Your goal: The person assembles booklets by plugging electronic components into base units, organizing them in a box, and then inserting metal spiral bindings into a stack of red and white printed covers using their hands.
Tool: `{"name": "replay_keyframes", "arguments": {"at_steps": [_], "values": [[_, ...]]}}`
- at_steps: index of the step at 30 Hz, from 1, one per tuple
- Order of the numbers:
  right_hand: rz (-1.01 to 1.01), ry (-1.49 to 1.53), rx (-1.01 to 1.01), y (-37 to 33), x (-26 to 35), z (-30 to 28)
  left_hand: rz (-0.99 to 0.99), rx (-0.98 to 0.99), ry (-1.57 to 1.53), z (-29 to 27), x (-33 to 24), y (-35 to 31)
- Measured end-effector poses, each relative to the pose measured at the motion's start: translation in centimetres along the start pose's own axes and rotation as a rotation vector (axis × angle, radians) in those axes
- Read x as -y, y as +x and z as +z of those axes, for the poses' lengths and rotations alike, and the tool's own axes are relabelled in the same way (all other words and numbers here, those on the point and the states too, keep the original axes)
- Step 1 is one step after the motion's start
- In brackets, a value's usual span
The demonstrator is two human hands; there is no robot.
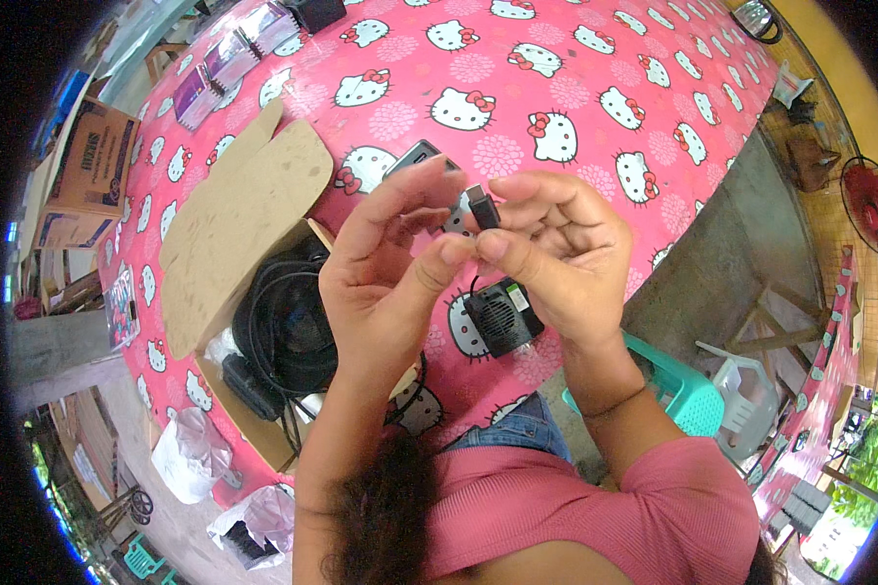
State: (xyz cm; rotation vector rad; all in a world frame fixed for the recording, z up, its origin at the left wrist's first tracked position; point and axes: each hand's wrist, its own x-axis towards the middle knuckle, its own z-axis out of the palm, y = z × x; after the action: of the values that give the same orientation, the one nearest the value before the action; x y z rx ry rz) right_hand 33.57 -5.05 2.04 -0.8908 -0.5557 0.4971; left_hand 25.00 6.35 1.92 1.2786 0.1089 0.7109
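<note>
- So the thing in hand is a small black plug, metal tip poking up and away from the person, sitting up in the gap between both hands over the table.
- Right hand has the plug in a light pinch, thumb below and fingers curled behind. The plug is right at the fingertips, nowhere near the palm.
- Left hand is cupped on the other side, thumb tip up against the right thumb just under the plug. Can't tell if it's gripping anything there, since the thumbs cover that bit.
- Under the right hand, toward the table's near edge, there's a black device with a round grille. A thin cord loops off its top; its far end is hidden.
- Another dark device peeks out just past the left fingers, farther from the near edge.
- Open cardboard box by the table's near left corner, stuffed with coiled black cable.
- Purple packs are way off by the far left corner.
- Teal chair stands past the right edge.
</note>
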Motion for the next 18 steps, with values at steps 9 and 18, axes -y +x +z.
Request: {"name": "replay_keyframes", "arguments": {"at_steps": [9,18], "values": [[-0.010,0.022,0.072,0.0,-0.1,-0.1,-0.139,-0.037,-0.127,1.0,-1.5,0.0],[-0.013,-0.257,0.253,0.1,1.2,-0.1,-0.164,-0.072,-0.126,1.0,-2.0,-0.1]]}}
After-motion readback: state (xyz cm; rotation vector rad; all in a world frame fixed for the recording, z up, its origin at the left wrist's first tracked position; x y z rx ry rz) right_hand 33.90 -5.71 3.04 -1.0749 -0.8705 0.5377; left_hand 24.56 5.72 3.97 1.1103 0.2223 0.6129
